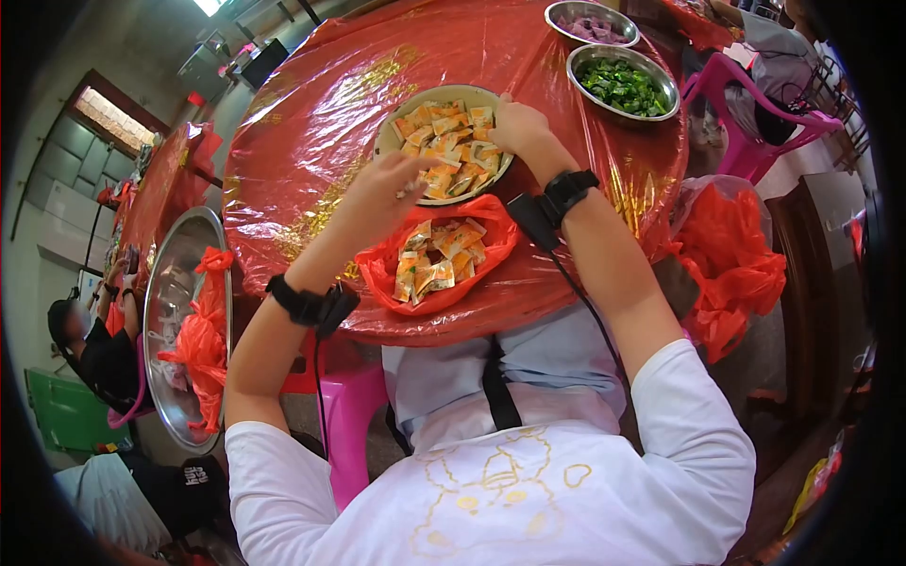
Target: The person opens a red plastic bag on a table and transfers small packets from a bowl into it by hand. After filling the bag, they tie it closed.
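A round bowl (384,140) full of small orange and white packets (451,124) stands on the red plastic-covered table. My right hand (519,128) is at the bowl's upper right rim, its fingers bent and partly hidden. Over the bowl's left side is my left hand (385,193), slightly blurred, its fingers curled together; whether anything small is between them is unclear. Just below the bowl, an open red plastic bag (503,236) holds more of the same packets (439,264).
Two metal bowls stand at the upper right, one with chopped greens (623,87), one with purple pieces (590,26). Red bags (727,264) hang at the table's right edge. A large metal basin (160,283) is at left, near a person in black (109,354).
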`<act>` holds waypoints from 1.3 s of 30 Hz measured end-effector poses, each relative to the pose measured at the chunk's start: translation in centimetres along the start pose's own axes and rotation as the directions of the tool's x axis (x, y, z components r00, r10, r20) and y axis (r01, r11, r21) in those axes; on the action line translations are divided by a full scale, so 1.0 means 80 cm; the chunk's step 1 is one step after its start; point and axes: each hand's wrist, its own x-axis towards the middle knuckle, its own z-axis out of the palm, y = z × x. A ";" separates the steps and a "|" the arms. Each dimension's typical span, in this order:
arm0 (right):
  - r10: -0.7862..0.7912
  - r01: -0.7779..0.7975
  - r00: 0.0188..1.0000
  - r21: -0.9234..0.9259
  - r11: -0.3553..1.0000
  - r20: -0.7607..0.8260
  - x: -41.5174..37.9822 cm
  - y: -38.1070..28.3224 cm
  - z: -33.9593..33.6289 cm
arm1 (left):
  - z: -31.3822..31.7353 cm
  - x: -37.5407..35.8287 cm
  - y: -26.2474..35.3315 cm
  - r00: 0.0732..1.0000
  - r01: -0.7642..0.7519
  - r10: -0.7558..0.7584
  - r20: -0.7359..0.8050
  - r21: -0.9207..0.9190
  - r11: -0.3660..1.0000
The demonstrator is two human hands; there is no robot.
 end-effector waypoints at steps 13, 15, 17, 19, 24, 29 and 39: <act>0.026 -0.027 0.999 -0.045 0.999 -0.029 0.007 0.000 0.007 | 0.031 -0.083 0.032 0.709 -0.093 0.098 0.699 -0.045 0.995; 0.026 -0.027 0.999 -0.049 0.998 -0.025 0.007 0.001 0.007 | 0.028 -0.081 0.032 0.703 -0.068 0.112 0.702 -0.090 0.994; 0.028 -0.028 1.000 -0.034 0.999 -0.007 0.005 -0.001 0.004 | 0.021 -0.077 0.038 0.701 -0.097 0.083 0.709 -0.021 0.995; 0.029 -0.029 1.000 -0.030 0.999 -0.007 0.005 -0.001 0.003 | 0.001 -0.062 0.038 0.716 0.013 0.102 0.691 -0.158 0.987; 0.041 -0.041 0.999 -0.033 0.999 -0.004 0.004 -0.002 0.002 | -0.017 -0.004 0.022 0.964 0.089 -0.021 0.265 -0.246 0.965; 0.045 -0.045 0.999 -0.018 0.999 -0.003 0.012 0.002 0.007 | 0.013 0.049 -0.041 0.945 0.287 -0.277 0.173 -0.037 0.957; -0.033 0.048 0.966 0.053 0.997 -0.255 -0.060 -0.020 -0.081 | 0.002 0.006 -0.029 0.871 0.460 -0.491 0.023 0.314 0.830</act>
